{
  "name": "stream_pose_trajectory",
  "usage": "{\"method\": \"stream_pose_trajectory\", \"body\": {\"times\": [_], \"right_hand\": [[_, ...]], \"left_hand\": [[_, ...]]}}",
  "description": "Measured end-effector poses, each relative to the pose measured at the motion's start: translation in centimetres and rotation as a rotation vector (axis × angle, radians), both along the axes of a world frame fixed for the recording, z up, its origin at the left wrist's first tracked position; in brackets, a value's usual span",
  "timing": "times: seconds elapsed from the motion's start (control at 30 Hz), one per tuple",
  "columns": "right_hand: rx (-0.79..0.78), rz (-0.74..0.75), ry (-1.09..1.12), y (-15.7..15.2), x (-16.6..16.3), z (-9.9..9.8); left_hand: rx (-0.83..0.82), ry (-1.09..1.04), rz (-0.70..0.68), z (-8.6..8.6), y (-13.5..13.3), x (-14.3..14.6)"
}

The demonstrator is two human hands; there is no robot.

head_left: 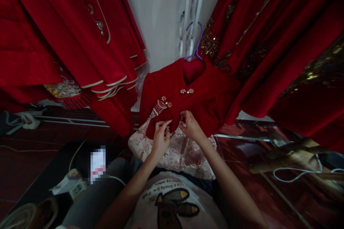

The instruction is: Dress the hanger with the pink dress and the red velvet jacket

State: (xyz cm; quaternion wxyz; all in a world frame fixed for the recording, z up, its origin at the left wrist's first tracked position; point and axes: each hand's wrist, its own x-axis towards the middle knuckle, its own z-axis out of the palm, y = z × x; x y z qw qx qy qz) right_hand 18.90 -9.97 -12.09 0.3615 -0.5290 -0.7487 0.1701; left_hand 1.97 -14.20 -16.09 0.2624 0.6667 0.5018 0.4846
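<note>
A red jacket [163,75] hangs in front of me on a purple hanger [200,41], its lower part over a pale pink patterned fabric [188,154]. Beaded flower clasps [187,91] sit below its collar, and a fan-shaped beaded ornament with tassels [160,106] is on its left side. My left hand [161,136], fingers bent and drawn together, is at the jacket's lower front edge. The fingers of my right hand [191,126] pinch a small beaded clasp [181,117] at the front opening. Part of that clasp is hidden by the fingers.
Red garments with pale trim [107,53] hang at the left; red ones with gold sequins [215,43] hang at the right. A power strip [76,184] lies on a dark surface at lower left. Wooden pieces with a white cord [292,157] are at right.
</note>
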Motion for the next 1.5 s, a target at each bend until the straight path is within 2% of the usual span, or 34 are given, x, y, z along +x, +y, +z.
{"method": "stream_pose_trajectory", "body": {"times": [0.1, 0.23, 0.33, 0.43, 0.53, 0.63, 0.73, 0.93, 1.03, 1.17, 1.23, 1.37, 1.5], "right_hand": [[-0.107, 0.059, 0.185, 0.8, 0.4, -0.8], [-0.187, 0.1, 0.204, 1.2, 0.7, -0.7], [-0.186, 0.083, 0.172, 1.1, 1.0, -0.1], [-0.353, 0.22, 0.217, 0.7, 1.3, 0.7], [-0.55, 0.387, 0.35, 0.0, 1.3, 1.6], [-0.619, 0.473, 0.45, -0.7, 0.5, 2.2], [-0.571, 0.465, 0.502, -1.1, -1.1, 1.9], [-0.352, 0.23, 0.538, -0.6, -3.1, -0.3], [-0.306, 0.168, 0.489, -0.1, -2.9, -0.9], [-0.249, 0.077, 0.419, 0.2, -2.3, -1.0], [-0.264, 0.078, 0.414, 0.2, -2.2, -0.9], [-0.356, 0.208, 0.461, 0.1, -2.2, -0.8], [-0.291, 0.141, 0.452, 0.0, -2.5, -1.0]], "left_hand": [[-0.008, -0.074, 0.083, -0.5, 1.0, -0.7], [-0.079, -0.058, 0.143, -0.7, 1.9, -1.3], [-0.117, -0.034, -0.002, 0.5, 2.5, -1.6], [-0.181, 0.035, -0.219, 2.4, 3.3, -2.0], [-0.255, 0.08, -0.271, 3.8, 4.3, -2.7], [-0.28, 0.121, -0.281, 4.0, 4.6, -3.5], [-0.261, 0.101, -0.296, 3.3, 4.2, -4.1], [-0.204, -0.051, -0.212, 1.5, 3.8, -4.1], [-0.212, -0.1, -0.166, 1.3, 4.3, -3.9], [-0.264, -0.181, -0.202, 1.9, 4.6, -4.2], [-0.297, -0.215, -0.217, 2.3, 4.6, -4.6], [-0.385, -0.266, -0.218, 2.7, 4.5, -5.1], [-0.408, -0.292, -0.254, 2.3, 4.6, -5.1]]}}
